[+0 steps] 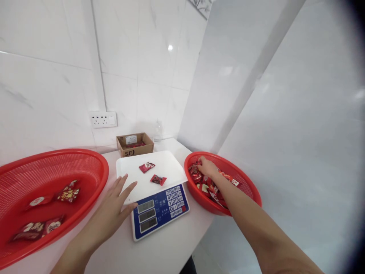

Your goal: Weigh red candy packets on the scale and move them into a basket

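My left hand (pixel 114 207) has its fingers spread at the left edge of a digital weighing scale (pixel 161 213), holding nothing. On the scale's white pan (pixel 171 167) lie a dark pink packet (pixel 147 166) and a small red wrapped piece (pixel 158 180). My right hand (pixel 208 168) reaches into the right-hand red basket (pixel 248 186), its fingers curled down among several red snack packets (pixel 209 186). Its fingertips are partly hidden, so what they grip cannot be made out.
At left stands a larger red basket (pixel 98 167) with several packets (pixel 67 193) inside. Behind the scale is a cardboard box (pixel 134 151) holding red packets, beside a clear container (pixel 158 131). A wall socket (pixel 103 120) is above the white table (pixel 182 245). A pale panel (pixel 273 133) rises at right.
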Motion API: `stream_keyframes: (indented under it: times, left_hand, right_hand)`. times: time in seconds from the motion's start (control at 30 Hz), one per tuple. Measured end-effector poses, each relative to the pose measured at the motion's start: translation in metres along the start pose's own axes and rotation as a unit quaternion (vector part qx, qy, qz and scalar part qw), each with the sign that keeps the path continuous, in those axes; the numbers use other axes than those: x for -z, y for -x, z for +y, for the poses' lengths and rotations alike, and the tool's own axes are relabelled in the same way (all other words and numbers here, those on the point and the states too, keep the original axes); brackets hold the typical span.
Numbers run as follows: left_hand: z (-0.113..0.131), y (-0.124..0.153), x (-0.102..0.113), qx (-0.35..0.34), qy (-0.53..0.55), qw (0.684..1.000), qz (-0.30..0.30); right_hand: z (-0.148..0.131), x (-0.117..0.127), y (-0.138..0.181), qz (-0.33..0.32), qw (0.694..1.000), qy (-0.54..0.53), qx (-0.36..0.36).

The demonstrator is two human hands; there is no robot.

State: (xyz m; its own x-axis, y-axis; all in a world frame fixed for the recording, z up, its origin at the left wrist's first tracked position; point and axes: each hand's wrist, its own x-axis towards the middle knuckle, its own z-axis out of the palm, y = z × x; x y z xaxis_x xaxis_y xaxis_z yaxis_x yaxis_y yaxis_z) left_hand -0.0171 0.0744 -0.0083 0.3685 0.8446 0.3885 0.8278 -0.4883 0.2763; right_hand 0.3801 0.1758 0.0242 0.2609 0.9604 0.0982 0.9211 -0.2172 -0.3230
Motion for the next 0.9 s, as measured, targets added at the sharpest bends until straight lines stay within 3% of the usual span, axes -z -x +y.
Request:
stream_keyframes:
  times: [0.13,0.23,0.37,0.5,0.57,0.67,0.77,0.9]
  left_hand:
    - [0.0,0.0,-0.002,-0.001,0.003,1.0,-0.006]
    - [0.0,0.0,-0.003,0.003,0.006,1.0,-0.012]
    - [0.002,0.0,-0.001,0.006,0.011,1.0,-0.023]
    - [0.003,-0.001,0.003,0.01,0.015,0.999,-0.028]
    - [0.003,-0.001,0.005,0.016,0.015,0.999,-0.037]
    - [0.005,-0.001,0.008,0.027,0.016,0.998,-0.049]
    - [0.005,-0.002,0.009,0.03,0.018,0.998,-0.057]
    - [0.005,-0.002,0.005,0.019,0.016,0.998,-0.05]
  right_hand:
    - [-0.004,0.023,0.001,0.068,0.991,-0.109,-0.037]
    - [-0.024,0.03,0.003,0.058,0.973,-0.224,-0.023]
    - [-0.068,0.016,0.012,-0.013,0.935,-0.354,0.018]
    - [-0.107,-0.006,0.027,-0.15,0.863,-0.481,0.041]
    - [-0.117,-0.014,0.038,-0.183,0.878,-0.438,0.062]
    - [-0.125,-0.02,0.057,-0.158,0.944,-0.254,0.141]
    - [-0.127,-0.023,0.075,-0.142,0.95,-0.167,0.22]
    - [-0.133,-0.026,0.091,-0.092,0.952,-0.102,0.274]
